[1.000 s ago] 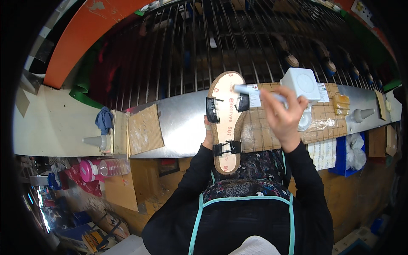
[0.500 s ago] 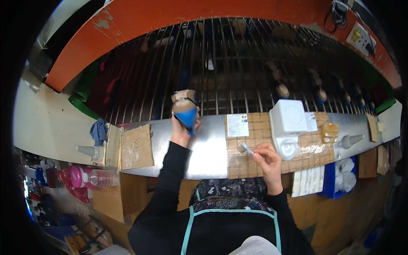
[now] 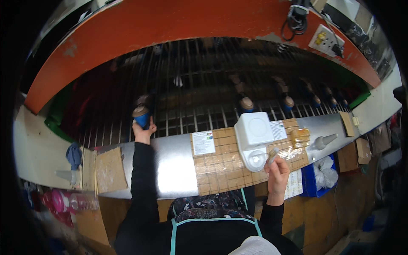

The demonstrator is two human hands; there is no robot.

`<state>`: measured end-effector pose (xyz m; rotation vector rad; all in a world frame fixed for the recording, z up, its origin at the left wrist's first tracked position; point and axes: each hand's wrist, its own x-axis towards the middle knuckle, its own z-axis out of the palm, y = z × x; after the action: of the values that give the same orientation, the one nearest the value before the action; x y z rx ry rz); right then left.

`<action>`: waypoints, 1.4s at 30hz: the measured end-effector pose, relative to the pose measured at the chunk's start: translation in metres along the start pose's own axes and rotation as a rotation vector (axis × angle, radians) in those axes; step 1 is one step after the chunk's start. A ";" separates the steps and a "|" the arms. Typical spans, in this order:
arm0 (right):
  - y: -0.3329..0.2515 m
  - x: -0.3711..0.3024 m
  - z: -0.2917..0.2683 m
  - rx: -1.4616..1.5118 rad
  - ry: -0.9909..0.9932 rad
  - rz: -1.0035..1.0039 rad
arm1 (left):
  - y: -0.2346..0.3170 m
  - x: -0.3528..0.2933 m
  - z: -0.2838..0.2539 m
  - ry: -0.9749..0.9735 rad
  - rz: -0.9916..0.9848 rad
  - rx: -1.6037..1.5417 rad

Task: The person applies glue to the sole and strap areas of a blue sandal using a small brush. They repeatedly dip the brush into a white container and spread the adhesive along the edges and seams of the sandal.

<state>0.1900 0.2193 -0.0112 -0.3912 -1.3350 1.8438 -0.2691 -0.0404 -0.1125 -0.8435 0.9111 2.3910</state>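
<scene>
a footwear workshop, shown by shoes [image 3: 246, 104] lined along metal bars [image 3: 210, 121].

Coloured blue and tan at the shoe [image 3: 141, 116], white at the container [image 3: 256, 131], orange at the arched panel [image 3: 170, 27], silver at the tabletop [image 3: 174, 168]; gridded dark over brown at the cardboard [image 3: 217, 172].

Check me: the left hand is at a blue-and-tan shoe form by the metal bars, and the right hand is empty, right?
The right hand isn't empty: the head view shows it holding a small pale tool. The rest stands.
</scene>
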 end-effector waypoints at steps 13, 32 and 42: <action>0.089 0.311 -0.161 0.479 0.778 0.225 | -0.039 -0.049 -0.012 -0.097 0.237 -0.071; 0.150 0.392 -0.004 -1.391 -1.022 -0.076 | -0.119 -0.151 -0.019 -0.106 1.014 0.724; 0.131 0.345 0.049 -1.369 -0.920 -0.320 | -0.118 -0.149 -0.024 -0.232 0.968 0.641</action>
<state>-0.1140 0.4325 -0.0403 0.0733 -2.9681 0.5199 -0.0846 -0.0042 -0.0776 0.1942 2.1569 2.4990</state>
